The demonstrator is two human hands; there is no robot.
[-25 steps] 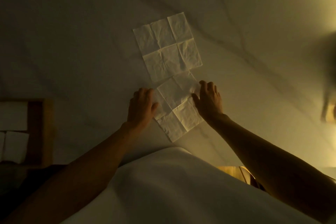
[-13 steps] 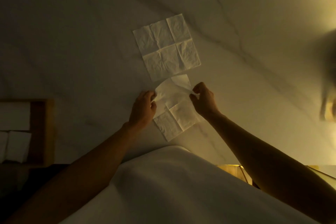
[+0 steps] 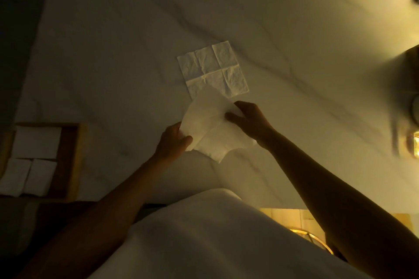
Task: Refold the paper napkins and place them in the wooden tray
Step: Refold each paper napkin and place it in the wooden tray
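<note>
Though partly behind held napkin (image 3: 208, 124), flat napkin (image 3: 213, 68); wooden tray (image 3: 81, 154) leftward.

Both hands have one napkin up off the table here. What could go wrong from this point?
1. The lifted napkin, pinched by the left hand and right hand, hangs limp and curved; the fold may miss its creases, or the paper may tear.
2. Its far edge appears to overlap the flat napkin, which it could drag askew.
</note>
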